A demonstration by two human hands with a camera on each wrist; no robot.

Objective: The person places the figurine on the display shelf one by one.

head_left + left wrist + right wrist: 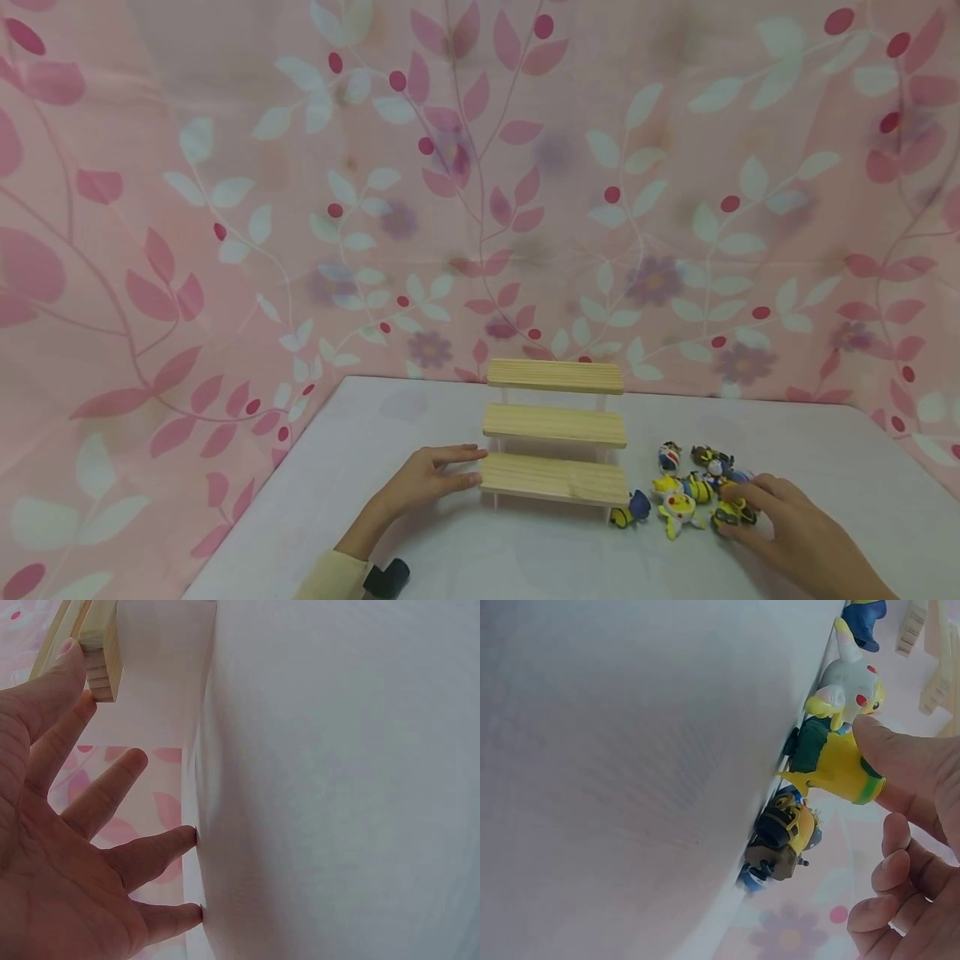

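A three-tier wooden display stand (pixel 555 478) with clear supports stands mid-table. At the left end of its lowest board, my left hand (pixel 431 482) touches the wood with thumb and index finger. In the left wrist view that hand (pixel 75 847) has straight, spread fingers beside the board's end (pixel 103 664). My right hand (pixel 797 533) is at the figurine pile, its thumb and index finger pinching a yellow-and-green figurine (pixel 838 766). Right beside it lies a white rabbit-eared figurine (pixel 678 510) with red cheeks. The index fingertip is partly hidden behind the figurine.
A blue-and-yellow figurine (pixel 632 510) lies against the stand's front right leg. Several more small figurines, among them a red-white-and-blue one (pixel 670 456) and a dark one (pixel 708 455), lie at the right. A pink floral cloth (pixel 480 208) hangs behind the white table (pixel 420 417).
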